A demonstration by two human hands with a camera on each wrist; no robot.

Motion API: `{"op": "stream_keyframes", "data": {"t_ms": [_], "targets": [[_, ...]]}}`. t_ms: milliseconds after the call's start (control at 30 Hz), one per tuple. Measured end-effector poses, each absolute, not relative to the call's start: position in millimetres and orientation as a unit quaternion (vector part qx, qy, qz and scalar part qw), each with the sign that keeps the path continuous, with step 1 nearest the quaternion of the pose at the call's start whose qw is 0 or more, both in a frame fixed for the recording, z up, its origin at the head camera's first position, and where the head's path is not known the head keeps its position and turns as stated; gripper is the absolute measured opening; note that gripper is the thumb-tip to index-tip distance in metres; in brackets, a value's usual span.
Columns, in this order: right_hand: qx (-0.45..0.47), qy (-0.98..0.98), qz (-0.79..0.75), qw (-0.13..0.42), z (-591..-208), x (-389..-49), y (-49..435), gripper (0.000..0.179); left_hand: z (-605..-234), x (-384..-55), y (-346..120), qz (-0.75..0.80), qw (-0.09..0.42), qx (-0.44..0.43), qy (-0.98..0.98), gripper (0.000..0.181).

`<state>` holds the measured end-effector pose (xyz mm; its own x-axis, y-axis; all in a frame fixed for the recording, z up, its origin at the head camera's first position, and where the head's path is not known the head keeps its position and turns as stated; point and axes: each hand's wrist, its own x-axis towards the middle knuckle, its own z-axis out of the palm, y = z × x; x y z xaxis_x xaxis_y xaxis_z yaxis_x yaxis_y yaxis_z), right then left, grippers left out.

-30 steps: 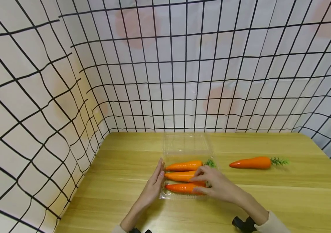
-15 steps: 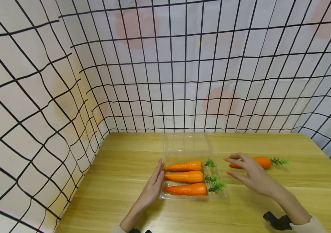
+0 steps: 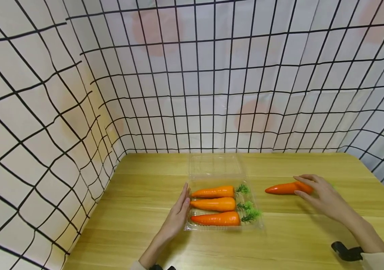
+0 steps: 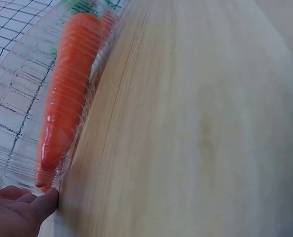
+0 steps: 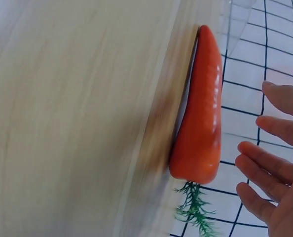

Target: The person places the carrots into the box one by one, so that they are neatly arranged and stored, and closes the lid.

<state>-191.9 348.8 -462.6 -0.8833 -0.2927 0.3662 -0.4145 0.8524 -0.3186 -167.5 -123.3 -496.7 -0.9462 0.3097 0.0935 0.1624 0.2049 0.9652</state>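
Three orange carrots with green tops lie side by side in a clear plastic container [image 3: 192,227], tips pointing left; the nearest carrot [image 3: 215,219] is the reddest. My left hand [image 3: 175,215] rests along the container's left side, fingers straight; in the left wrist view its fingertips are at the container's end wall. Over to the right, a loose carrot [image 3: 281,188] lies on the table, tip to the left. My right hand [image 3: 323,197] hovers over its thick end with fingers spread, hiding most of its leafy top. The right wrist view shows the fingers [image 5: 255,170] apart from this carrot.
The container's clear lid [image 3: 216,166] lies folded back toward the wall. A wooden table [image 3: 138,187] carries everything. White cloth with a black grid [image 3: 198,82] rises behind the table and along its sides.
My right hand has left the carrots in the container and moved right, to above the thick end of the loose carrot. The left hand has stayed at the container.
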Motion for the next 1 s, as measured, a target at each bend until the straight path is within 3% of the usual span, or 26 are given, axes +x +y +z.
{"op": "stream_keyframes", "data": {"t_ms": [433,1000], "targets": [[0.225,-0.943,0.181,0.164,-471,-203,357,0.041,-497,-166,-125,0.608,0.056,0.151,0.777,0.058],[0.225,-0.949,0.181,0.129,-475,-207,372,0.036,-496,-167,-123,0.612,0.059,0.152,0.774,0.057]]}}
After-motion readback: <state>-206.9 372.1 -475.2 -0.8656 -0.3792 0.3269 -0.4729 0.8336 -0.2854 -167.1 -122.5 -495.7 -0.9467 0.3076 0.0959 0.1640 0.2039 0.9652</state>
